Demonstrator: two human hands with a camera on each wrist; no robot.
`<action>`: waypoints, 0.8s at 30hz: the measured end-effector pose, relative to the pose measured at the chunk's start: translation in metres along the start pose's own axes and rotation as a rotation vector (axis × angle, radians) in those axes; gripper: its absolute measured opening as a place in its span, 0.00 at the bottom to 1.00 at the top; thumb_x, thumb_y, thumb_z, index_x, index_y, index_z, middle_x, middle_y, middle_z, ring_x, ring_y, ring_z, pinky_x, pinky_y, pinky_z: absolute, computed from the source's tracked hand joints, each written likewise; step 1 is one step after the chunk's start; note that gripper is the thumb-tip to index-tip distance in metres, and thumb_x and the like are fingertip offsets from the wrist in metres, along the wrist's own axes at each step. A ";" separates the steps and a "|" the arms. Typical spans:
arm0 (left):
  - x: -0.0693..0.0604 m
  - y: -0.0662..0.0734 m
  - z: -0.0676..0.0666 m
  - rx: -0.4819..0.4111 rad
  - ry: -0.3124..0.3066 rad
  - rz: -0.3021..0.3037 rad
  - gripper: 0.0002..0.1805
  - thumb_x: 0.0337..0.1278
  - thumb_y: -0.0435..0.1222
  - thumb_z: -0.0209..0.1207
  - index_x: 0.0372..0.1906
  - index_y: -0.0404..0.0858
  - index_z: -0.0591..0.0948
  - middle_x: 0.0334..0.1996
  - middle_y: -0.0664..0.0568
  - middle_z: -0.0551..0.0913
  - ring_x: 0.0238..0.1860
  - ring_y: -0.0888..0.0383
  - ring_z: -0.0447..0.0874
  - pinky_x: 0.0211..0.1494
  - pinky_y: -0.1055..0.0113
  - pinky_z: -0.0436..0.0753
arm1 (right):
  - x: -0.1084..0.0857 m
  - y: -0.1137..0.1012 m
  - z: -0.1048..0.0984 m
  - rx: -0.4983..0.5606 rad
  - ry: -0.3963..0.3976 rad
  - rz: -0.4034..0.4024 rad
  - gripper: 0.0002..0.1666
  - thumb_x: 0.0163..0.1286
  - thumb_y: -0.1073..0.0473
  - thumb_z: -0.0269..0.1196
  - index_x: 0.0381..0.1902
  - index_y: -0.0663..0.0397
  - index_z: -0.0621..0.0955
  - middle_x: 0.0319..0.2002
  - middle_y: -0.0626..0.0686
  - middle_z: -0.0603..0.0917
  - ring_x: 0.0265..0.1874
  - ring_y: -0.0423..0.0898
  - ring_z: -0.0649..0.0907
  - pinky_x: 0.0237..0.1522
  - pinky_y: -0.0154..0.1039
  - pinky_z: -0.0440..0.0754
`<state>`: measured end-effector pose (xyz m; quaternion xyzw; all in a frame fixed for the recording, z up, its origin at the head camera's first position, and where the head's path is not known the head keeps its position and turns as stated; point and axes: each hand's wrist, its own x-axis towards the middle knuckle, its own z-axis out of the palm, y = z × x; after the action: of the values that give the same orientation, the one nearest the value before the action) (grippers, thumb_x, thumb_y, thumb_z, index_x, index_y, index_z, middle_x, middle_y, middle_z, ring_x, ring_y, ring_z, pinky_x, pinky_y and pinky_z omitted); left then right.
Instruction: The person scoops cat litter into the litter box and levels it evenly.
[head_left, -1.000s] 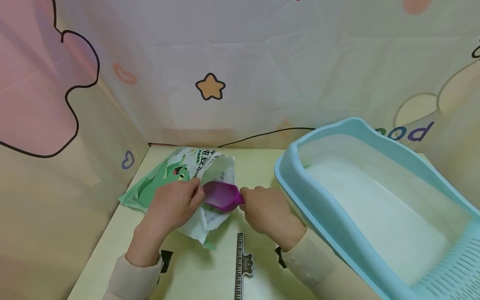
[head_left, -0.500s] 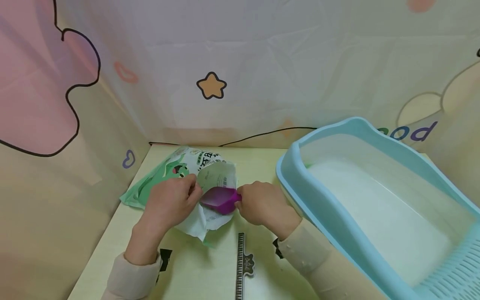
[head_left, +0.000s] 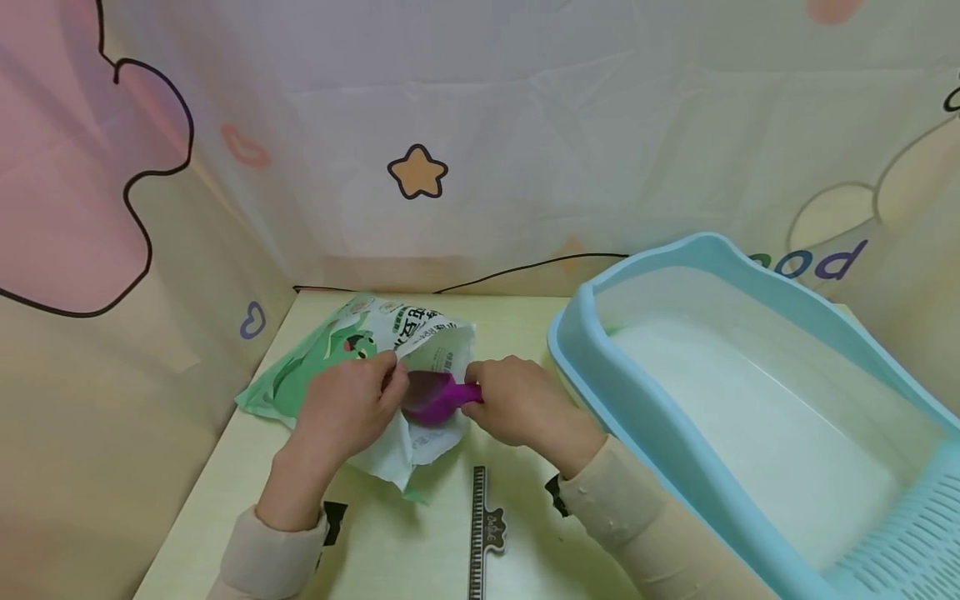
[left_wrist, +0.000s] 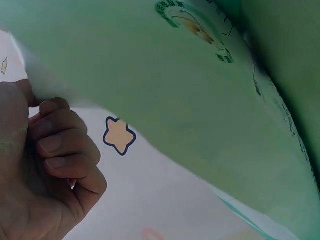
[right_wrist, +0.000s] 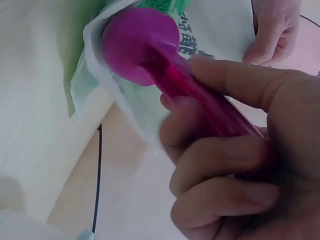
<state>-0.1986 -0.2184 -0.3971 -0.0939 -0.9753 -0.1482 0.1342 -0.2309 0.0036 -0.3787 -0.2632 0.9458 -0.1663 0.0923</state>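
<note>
A green and white printed plastic bag (head_left: 315, 379) lies on its side on the table, its torn mouth facing right. My left hand (head_left: 347, 408) pinches the edge of that mouth between thumb and finger, as the left wrist view also shows, where the bag wall (left_wrist: 150, 85) stretches over the hand. With my right hand (head_left: 521, 402) I grip the handle of a purple scoop (head_left: 433, 402). Its bowl sits in the mouth of the bag, the front part hidden behind my left hand and the plastic. Green granules (right_wrist: 155, 4) show beside the bowl in the right wrist view.
A large light-blue litter tray (head_left: 645, 367) with a white inside and a slotted end (head_left: 911, 533) stands to the right, close to my right forearm. A dark ruler-like strip (head_left: 478, 533) and black tape pieces (head_left: 334, 523) are on the tabletop. A printed curtain (head_left: 525, 167) hangs behind.
The scoop has shifted slightly left, farther into the bag, and its bowl has turned. My right hand moved left and up with it. My left hand still holds the bag's edge.
</note>
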 end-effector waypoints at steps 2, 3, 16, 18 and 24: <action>0.001 0.000 0.000 -0.004 0.022 0.008 0.19 0.74 0.41 0.49 0.21 0.45 0.68 0.13 0.56 0.62 0.16 0.58 0.64 0.20 0.65 0.62 | 0.001 -0.001 -0.001 0.009 0.014 -0.007 0.07 0.72 0.50 0.66 0.41 0.45 0.85 0.26 0.43 0.83 0.26 0.44 0.79 0.30 0.41 0.76; 0.001 0.000 0.000 -0.004 0.031 0.012 0.19 0.74 0.41 0.49 0.21 0.45 0.68 0.13 0.56 0.62 0.16 0.58 0.63 0.20 0.65 0.61 | 0.001 -0.002 -0.002 0.014 0.014 -0.005 0.08 0.72 0.49 0.66 0.43 0.44 0.86 0.27 0.42 0.83 0.26 0.44 0.80 0.30 0.41 0.76; 0.002 0.005 0.002 0.026 0.100 0.083 0.20 0.74 0.39 0.50 0.21 0.44 0.66 0.14 0.55 0.60 0.17 0.58 0.61 0.18 0.66 0.58 | 0.014 -0.014 0.006 0.069 0.014 0.012 0.08 0.74 0.49 0.64 0.39 0.44 0.87 0.23 0.45 0.80 0.25 0.45 0.78 0.29 0.40 0.73; 0.002 0.004 0.003 0.021 0.116 0.098 0.20 0.73 0.39 0.50 0.20 0.44 0.65 0.14 0.54 0.61 0.17 0.58 0.61 0.19 0.66 0.59 | 0.016 -0.016 0.008 0.069 0.019 0.010 0.09 0.74 0.49 0.64 0.35 0.44 0.85 0.21 0.45 0.79 0.24 0.45 0.77 0.27 0.40 0.72; 0.002 0.002 0.002 -0.019 0.158 0.150 0.19 0.71 0.37 0.51 0.20 0.44 0.65 0.16 0.54 0.60 0.19 0.58 0.61 0.22 0.66 0.59 | 0.023 -0.021 0.013 0.060 0.038 0.013 0.11 0.74 0.49 0.64 0.32 0.44 0.84 0.21 0.46 0.78 0.23 0.45 0.76 0.26 0.40 0.71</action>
<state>-0.2005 -0.2151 -0.3978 -0.1558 -0.9505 -0.1540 0.2203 -0.2371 -0.0289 -0.3855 -0.2508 0.9437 -0.1990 0.0833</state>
